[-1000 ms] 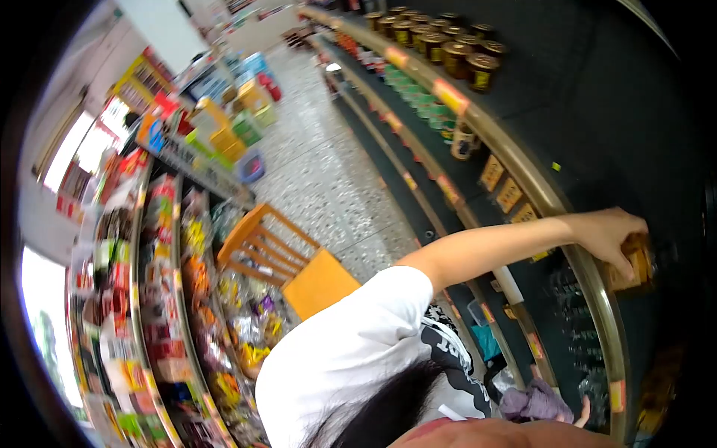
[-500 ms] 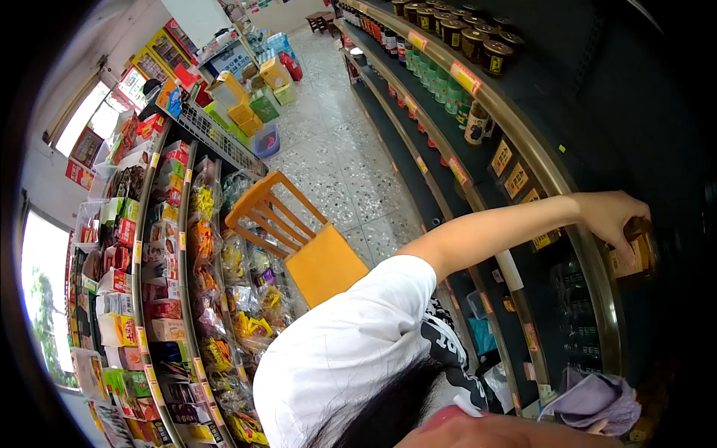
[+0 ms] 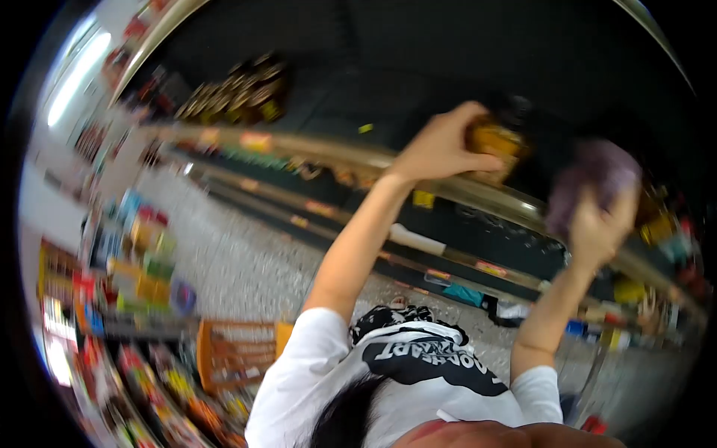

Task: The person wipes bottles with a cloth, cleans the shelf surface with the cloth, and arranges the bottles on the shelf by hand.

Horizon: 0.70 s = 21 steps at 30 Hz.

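My left hand (image 3: 449, 148) reaches over the shelf edge and is closed round an amber bottle (image 3: 496, 146) with a dark cap, standing on the dark top shelf. Its label is blurred. To the right, my right hand (image 3: 600, 228) grips a crumpled purple cloth (image 3: 594, 183), held up at the shelf and smeared by motion. The cloth is apart from the bottle. Farther left on the same dark shelf (image 3: 321, 89) stands a group of jars (image 3: 239, 93) with gold-brown lids.
Lower shelves with orange price tags (image 3: 321, 207) run below the top one. A wooden chair (image 3: 231, 355) stands behind at lower left, near racks of packaged snacks (image 3: 175, 377). Cartons (image 3: 153, 280) are piled on the speckled floor (image 3: 231, 224). More goods (image 3: 657, 228) stand at far right.
My view has swung toward the shelf. The purple cloth, low at the right before, is now raised in my right hand. My left hand still holds the amber bottle.
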### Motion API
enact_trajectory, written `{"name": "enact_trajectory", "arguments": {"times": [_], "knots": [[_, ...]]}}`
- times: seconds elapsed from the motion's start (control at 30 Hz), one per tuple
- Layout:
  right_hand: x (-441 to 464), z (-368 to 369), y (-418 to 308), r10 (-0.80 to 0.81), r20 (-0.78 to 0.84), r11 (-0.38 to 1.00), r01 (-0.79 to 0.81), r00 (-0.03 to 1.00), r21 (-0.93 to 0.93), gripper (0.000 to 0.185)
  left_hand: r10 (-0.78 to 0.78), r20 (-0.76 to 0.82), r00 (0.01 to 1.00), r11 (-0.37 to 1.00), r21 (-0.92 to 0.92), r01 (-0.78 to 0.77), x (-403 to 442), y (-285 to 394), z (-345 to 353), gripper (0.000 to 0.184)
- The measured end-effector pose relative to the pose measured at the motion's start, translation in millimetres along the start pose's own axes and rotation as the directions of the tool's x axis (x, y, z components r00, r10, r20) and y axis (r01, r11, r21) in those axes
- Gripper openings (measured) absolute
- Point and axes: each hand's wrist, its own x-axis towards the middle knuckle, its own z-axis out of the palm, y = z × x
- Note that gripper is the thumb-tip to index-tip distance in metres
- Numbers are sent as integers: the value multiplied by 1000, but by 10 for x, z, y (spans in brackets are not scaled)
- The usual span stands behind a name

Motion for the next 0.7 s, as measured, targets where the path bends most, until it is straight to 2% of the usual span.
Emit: {"name": "enact_trajectory", "arguments": {"times": [0.03,0.07,0.1,0.13,0.2,0.27,0.33,0.53,0.63,0.7], "knots": [[-44,61,100,-85,55,983,93,995,-159,34,21,17,1000,997,-77,-20,5,-23,20,66],[-13,159,43,-153,56,967,162,987,-197,35,67,-52,996,995,-70,-70,13,-28,49,60],[-49,211,15,-113,86,972,128,990,-197,36,46,-44,998,991,-127,-52,7,-2,59,59],[-46,251,-6,-78,127,988,94,989,-121,35,2,3,1000,1000,1,-2,-6,70,31,56],[-62,304,-70,-48,202,998,56,978,-36,30,-7,6,1000,990,-138,8,3,18,57,53],[-127,354,-102,-60,292,997,70,955,-26,30,-5,11,1000,991,-137,6,3,49,53,51],[-150,352,-248,18,345,1000,-12,939,-21,29,1,4,1000,988,-152,0,20,53,55,49],[-249,452,-110,-77,265,994,96,961,-58,26,16,-19,1000,988,-154,-18,14,56,65,46],[-219,465,-172,121,286,989,-91,951,-115,26,51,-10,999,971,-232,-52,22,29,65,47],[-187,490,-160,106,279,990,-74,954,-123,26,40,-7,999,975,-218,-40,32,11,66,48]]}}
